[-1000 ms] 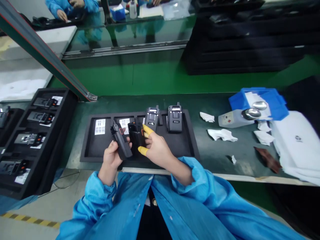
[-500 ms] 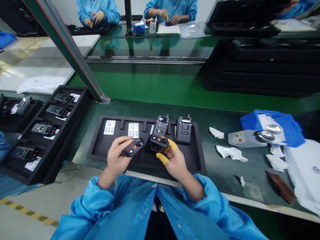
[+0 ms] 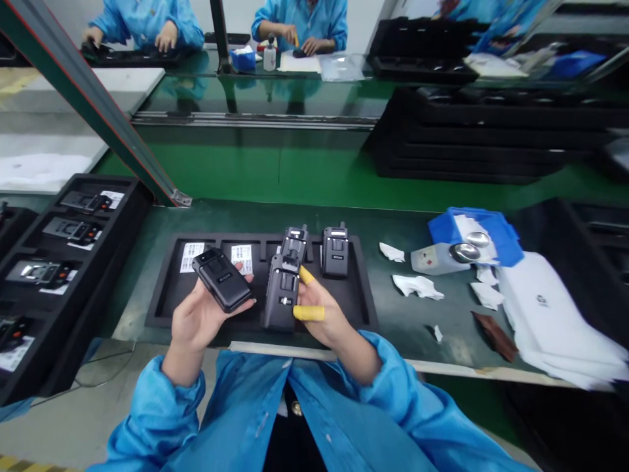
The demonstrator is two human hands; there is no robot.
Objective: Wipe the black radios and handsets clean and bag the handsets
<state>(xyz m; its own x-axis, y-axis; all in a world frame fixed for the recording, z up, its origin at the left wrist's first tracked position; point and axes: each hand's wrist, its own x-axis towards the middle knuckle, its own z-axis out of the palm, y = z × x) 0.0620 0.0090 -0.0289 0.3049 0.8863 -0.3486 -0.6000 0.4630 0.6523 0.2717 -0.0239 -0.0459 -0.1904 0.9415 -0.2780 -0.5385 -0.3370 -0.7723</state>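
Note:
In my left hand (image 3: 191,321) lies a black handheld radio (image 3: 223,280), its clip side tilted up, the fingers around its edges. My right hand (image 3: 322,314), with yellow covers on two fingertips, grips a second black radio (image 3: 281,298) by its right side. This one stands near upright over the black foam tray (image 3: 160,295). Just behind it, partly hidden, is another radio (image 3: 295,241) in the tray, and one more radio (image 3: 335,252) lies to its right. Two white label sheets (image 3: 192,255) are in the tray's left part.
At the left, a foam tray (image 3: 122,216) holds several radios. To the right are a bottle with a metal top (image 3: 437,259), a blue bin (image 3: 511,246), crumpled white wipes (image 3: 417,286), a brown cloth (image 3: 495,335) and white sheets (image 3: 545,308). Co-workers sit across the bench.
Both radios have turned in my hands: their orange-button ends faced me before, now their clip sides show. The camera view has swung to the right.

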